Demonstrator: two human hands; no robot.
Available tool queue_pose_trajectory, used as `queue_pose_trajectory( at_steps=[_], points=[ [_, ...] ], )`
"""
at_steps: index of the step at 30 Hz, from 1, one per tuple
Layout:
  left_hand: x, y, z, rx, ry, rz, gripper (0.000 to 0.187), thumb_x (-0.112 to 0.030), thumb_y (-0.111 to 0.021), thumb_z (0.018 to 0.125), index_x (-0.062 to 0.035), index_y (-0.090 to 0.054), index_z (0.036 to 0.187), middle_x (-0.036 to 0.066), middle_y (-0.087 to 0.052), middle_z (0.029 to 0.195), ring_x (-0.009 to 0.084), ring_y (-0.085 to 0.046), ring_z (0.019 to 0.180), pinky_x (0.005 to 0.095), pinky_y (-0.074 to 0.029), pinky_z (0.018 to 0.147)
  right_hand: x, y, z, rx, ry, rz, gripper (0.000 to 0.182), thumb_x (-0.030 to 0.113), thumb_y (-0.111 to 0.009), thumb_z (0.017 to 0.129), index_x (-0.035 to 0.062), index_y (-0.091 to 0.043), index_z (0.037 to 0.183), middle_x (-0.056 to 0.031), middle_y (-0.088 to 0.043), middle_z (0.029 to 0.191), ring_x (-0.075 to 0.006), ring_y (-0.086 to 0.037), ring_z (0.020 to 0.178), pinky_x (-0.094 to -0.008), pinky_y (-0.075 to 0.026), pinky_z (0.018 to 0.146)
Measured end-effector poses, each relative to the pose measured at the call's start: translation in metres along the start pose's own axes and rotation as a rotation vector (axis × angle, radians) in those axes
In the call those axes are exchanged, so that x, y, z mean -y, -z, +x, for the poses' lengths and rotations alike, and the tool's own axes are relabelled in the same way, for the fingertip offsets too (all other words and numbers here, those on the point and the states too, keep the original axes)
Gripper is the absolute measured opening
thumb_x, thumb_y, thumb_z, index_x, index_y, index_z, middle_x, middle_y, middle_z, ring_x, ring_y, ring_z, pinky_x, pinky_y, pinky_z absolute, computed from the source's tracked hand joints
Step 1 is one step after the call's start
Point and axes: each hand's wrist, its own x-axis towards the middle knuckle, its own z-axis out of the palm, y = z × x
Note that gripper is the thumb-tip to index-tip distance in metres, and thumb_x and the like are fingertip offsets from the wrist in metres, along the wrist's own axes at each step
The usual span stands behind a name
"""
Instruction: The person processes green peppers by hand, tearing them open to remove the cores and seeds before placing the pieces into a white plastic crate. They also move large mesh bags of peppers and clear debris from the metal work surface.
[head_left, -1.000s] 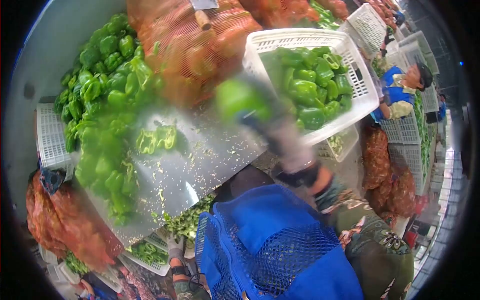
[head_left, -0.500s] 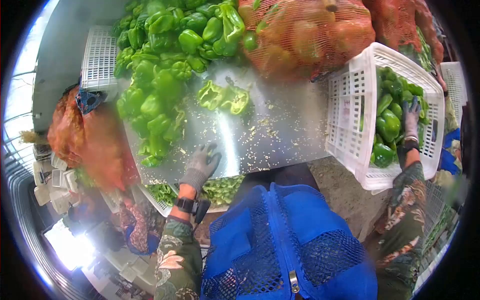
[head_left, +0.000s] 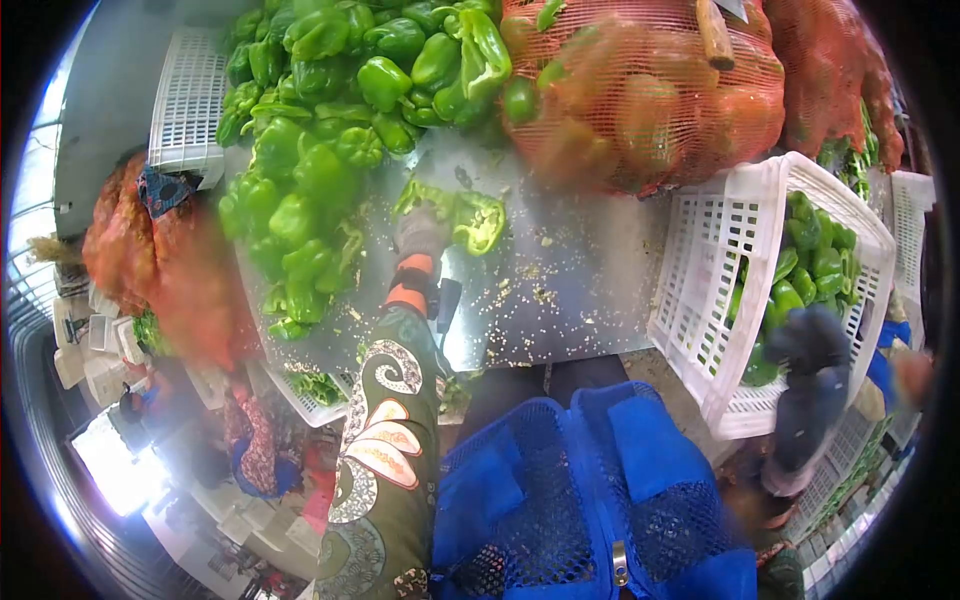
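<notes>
My left hand [head_left: 422,232], in a grey glove, is stretched out over the metal table, right at the left half of a cut green pepper [head_left: 424,194]. Its fingers are blurred against that half. Just to the right lies the other pepper half [head_left: 478,222], hollow side showing. My right hand [head_left: 812,348], smeared by motion, is over the near right side of a white plastic crate [head_left: 712,285]. Inside the crate are green peppers [head_left: 800,285].
Whole green peppers [head_left: 300,190] are heaped on the left of the metal table [head_left: 590,270], which is strewn with seeds. A red mesh sack [head_left: 650,110] stands behind, with a wooden handle [head_left: 714,35] over it. Another white crate [head_left: 188,100] is at the back left.
My left hand has moved forward from the table's near edge to the cut pepper. My right hand has drawn back from the peppers in the crate toward me. The view has shifted slightly.
</notes>
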Motion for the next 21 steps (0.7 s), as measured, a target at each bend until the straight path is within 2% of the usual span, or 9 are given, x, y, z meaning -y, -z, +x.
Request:
queue_pose_trajectory(
  at_steps=[2,5,7,8,11,13,15,17,21],
  points=[
    [0.024,-0.013,-0.011,-0.159,-0.025,-0.36,0.05,-0.045,-0.06,0.082,-0.0068,-0.061,0.115,0.017,-0.061,0.117,0.0353,-0.058,0.107,0.0408,-0.046,0.091,-0.002,-0.039,-0.014,0.114,-0.143,0.214,0.062,0.045,-0.056,0.089,-0.0024,-0.046,0.129,-0.015,-0.06,0.113,-0.022,-0.061,0.097,-0.0343,-0.048,0.088],
    [0.087,-0.098,0.032,-0.327,0.09,-1.06,0.023,-0.012,-0.067,0.082,0.0002,-0.065,0.101,0.009,-0.068,0.092,0.0193,-0.065,0.083,0.0306,-0.053,0.074,-0.02,-0.108,-0.012,0.162,-0.327,0.418,0.054,0.037,-0.057,0.09,-0.0018,-0.048,0.127,-0.0135,-0.06,0.111,-0.0222,-0.06,0.1,-0.034,-0.047,0.089],
    [0.077,-0.043,-0.038,-0.242,0.013,-1.438,0.019,-0.007,-0.067,0.082,-0.0018,-0.064,0.1,0.007,-0.067,0.09,0.0149,-0.065,0.077,0.0272,-0.054,0.066,-0.104,-0.148,0.01,0.236,-0.384,0.435,0.048,0.033,-0.059,0.09,0.0013,-0.05,0.125,-0.0097,-0.06,0.108,-0.0191,-0.06,0.098,-0.0318,-0.048,0.086],
    [0.095,-0.059,-0.035,-0.275,-0.089,-1.408,0.02,-0.008,-0.068,0.083,-0.001,-0.064,0.101,0.007,-0.067,0.088,0.0159,-0.065,0.075,0.0273,-0.054,0.063,-0.13,-0.163,0.019,0.305,-0.375,0.311,0.047,0.032,-0.06,0.09,0.0033,-0.051,0.125,-0.0076,-0.06,0.107,-0.0171,-0.06,0.096,-0.03,-0.049,0.082],
    [0.12,-0.079,-0.035,-0.421,0.057,-1.052,0.021,-0.013,-0.065,0.086,-0.0022,-0.063,0.104,0.006,-0.067,0.086,0.0163,-0.065,0.072,0.0265,-0.054,0.062,-0.167,-0.201,0.028,0.4,-0.369,0.138,0.044,0.033,-0.061,0.09,0.0072,-0.053,0.124,-0.0037,-0.062,0.104,-0.0136,-0.06,0.09,-0.0264,-0.05,0.072],
    [0.109,-0.057,-0.046,-0.457,0.021,-0.789,0.033,-0.02,-0.063,0.086,-0.0058,-0.059,0.116,0.012,-0.059,0.105,0.023,-0.06,0.091,0.033,-0.05,0.077,-0.229,-0.219,0.02,0.289,-0.466,0.386,0.042,0.034,-0.06,0.091,0.0074,-0.053,0.123,-0.0035,-0.062,0.102,-0.0138,-0.061,0.087,-0.0265,-0.051,0.069],
    [0.076,-0.018,-0.072,-0.518,-0.09,-0.551,0.045,-0.025,-0.062,0.085,-0.0101,-0.054,0.126,0.018,-0.047,0.129,0.0316,-0.05,0.114,0.0388,-0.042,0.095,-0.257,-0.21,0.009,0.333,-0.067,0.15,0.042,0.035,-0.06,0.091,0.0069,-0.054,0.122,-0.0049,-0.063,0.101,-0.0148,-0.062,0.086,-0.0276,-0.052,0.069],
    [0.047,0.01,-0.077,-0.479,-0.278,-0.391,0.054,-0.026,-0.061,0.083,-0.0186,-0.047,0.134,0.02,-0.034,0.145,0.0375,-0.04,0.129,0.0421,-0.036,0.105,-0.264,-0.205,-0.008,0.338,-0.038,0.14,0.042,0.035,-0.06,0.091,0.0064,-0.054,0.121,-0.006,-0.063,0.1,-0.0156,-0.063,0.085,-0.0285,-0.053,0.069],
    [0.008,0.004,-0.017,-0.34,-0.372,0.093,0.061,-0.028,-0.055,0.084,-0.0273,-0.035,0.142,0.017,-0.037,0.143,0.043,-0.042,0.125,0.0449,-0.041,0.101,-0.233,-0.193,-0.023,0.26,-0.665,0.411,0.041,0.035,-0.059,0.091,0.0049,-0.054,0.119,-0.0067,-0.063,0.098,-0.0158,-0.063,0.084,-0.0284,-0.053,0.068]
  ],
)
